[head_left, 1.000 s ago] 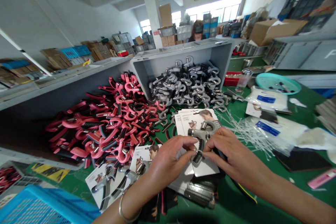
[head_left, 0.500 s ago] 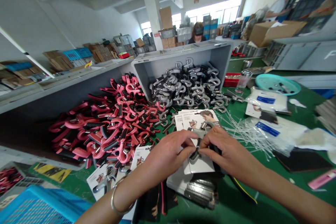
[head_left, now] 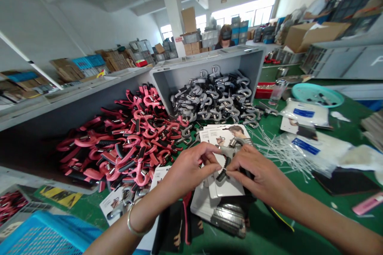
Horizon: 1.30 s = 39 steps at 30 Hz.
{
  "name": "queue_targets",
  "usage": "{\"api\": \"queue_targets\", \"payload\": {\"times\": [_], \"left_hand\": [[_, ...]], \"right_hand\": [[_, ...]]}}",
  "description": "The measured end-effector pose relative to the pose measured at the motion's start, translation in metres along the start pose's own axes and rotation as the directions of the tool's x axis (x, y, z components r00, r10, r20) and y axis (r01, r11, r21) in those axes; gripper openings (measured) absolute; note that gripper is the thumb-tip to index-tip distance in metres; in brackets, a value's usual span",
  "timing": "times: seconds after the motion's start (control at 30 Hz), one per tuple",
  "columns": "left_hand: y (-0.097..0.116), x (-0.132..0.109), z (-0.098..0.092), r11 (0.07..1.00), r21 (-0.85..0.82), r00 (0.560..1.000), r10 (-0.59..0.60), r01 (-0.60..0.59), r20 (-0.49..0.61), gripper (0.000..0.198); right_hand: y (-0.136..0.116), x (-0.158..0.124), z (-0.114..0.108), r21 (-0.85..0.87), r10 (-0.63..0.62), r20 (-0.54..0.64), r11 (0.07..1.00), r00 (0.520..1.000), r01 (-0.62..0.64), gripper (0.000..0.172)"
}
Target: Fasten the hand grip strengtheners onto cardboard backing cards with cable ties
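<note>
A grey hand grip strengthener (head_left: 228, 154) with black ribbed handle pads lies on a printed white card (head_left: 235, 189), at the top of a stack of such cards. My right hand (head_left: 253, 167) pinches its handle between thumb and fingers. Just left of that handle, my left hand (head_left: 197, 165) has its thumb and forefinger apart, the fingers curved, close to the pad. A small pale bit shows by the left thumb tip, too small to name. Packs in clear wrapping (head_left: 229, 217) lie beneath the card.
Grey crates on their sides spill red hand grips (head_left: 140, 127) and grey hand grips (head_left: 214, 99). To the right are loose white cable ties (head_left: 284, 151), plastic bags (head_left: 305, 113), a turquoise plate (head_left: 335, 93) and a pink object (head_left: 368, 204). A blue basket (head_left: 44, 235) stands lower left.
My left hand has drawn slightly left off the handle, and its thumb and forefinger have parted. The right hand stays on the hand grip, nearly unmoved.
</note>
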State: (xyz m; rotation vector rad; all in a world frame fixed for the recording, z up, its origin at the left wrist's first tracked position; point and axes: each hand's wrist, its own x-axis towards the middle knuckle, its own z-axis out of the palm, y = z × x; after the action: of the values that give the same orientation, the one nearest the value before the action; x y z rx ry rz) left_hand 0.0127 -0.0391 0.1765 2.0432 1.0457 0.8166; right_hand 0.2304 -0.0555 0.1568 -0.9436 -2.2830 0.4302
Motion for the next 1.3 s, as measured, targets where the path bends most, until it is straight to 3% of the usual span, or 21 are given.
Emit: {"api": "queue_targets", "payload": {"times": [0.17, 0.33, 0.47, 0.6, 0.67, 0.83, 0.97, 1.1, 1.2, 1.23, 1.3], "left_hand": [[0.005, 0.0, -0.002, 0.999, -0.05, 0.999, -0.018, 0.02, 0.047, 0.026], [0.01, 0.0, -0.004, 0.992, -0.109, 0.994, -0.054, 0.065, 0.099, 0.027], [0.01, 0.001, 0.001, 0.991, -0.112, 0.997, -0.078, 0.078, 0.003, 0.016], [0.003, -0.004, 0.009, 0.928, -0.342, 0.982, -0.181, 0.151, -0.058, 0.012], [-0.002, -0.011, 0.015, 0.918, -0.375, 0.981, -0.176, 0.131, -0.088, 0.012], [-0.012, -0.032, 0.039, 0.999, 0.044, 0.986, -0.008, 0.015, -0.167, 0.038], [-0.028, -0.033, 0.049, 0.968, 0.249, 0.951, 0.096, -0.021, -0.293, 0.025], [-0.04, -0.029, 0.045, 0.95, 0.31, 0.946, 0.139, -0.044, -0.293, 0.016], [-0.044, -0.038, 0.028, 0.953, 0.301, 0.934, 0.127, -0.023, -0.333, 0.016], [-0.045, -0.045, 0.02, 0.953, 0.304, 0.924, 0.127, -0.012, -0.36, 0.017], [-0.045, -0.063, 0.004, 0.948, 0.316, 0.897, 0.124, 0.019, -0.424, 0.02]], "right_hand": [[-0.002, 0.002, 0.003, -0.041, -0.093, -0.005, 0.995, 0.996, 0.093, 0.016], [-0.003, 0.003, 0.004, 0.03, 0.075, -0.03, 0.997, 0.997, -0.074, 0.008], [-0.003, 0.007, 0.0, 0.033, 0.046, -0.047, 0.998, 0.998, -0.045, 0.008], [-0.004, 0.006, -0.002, 0.04, 0.06, -0.021, 0.997, 0.998, -0.06, 0.009], [-0.004, 0.002, -0.003, 0.062, 0.09, -0.019, 0.994, 0.996, -0.088, 0.01], [0.0, 0.0, 0.001, 0.156, 0.16, -0.047, 0.976, 0.986, -0.151, 0.006], [0.002, 0.005, 0.007, 0.25, 0.055, -0.01, 0.967, 0.998, -0.051, 0.007], [0.002, -0.003, 0.003, 0.248, -0.004, 0.062, 0.969, 0.998, -0.012, 0.009], [0.022, -0.027, -0.013, 0.303, 0.126, -0.059, 0.948, 0.99, -0.102, 0.013], [0.034, -0.038, -0.02, 0.323, 0.216, -0.137, 0.932, 0.967, -0.162, 0.014], [0.064, -0.067, -0.031, 0.318, 0.401, -0.285, 0.896, 0.871, -0.309, 0.016]]}}
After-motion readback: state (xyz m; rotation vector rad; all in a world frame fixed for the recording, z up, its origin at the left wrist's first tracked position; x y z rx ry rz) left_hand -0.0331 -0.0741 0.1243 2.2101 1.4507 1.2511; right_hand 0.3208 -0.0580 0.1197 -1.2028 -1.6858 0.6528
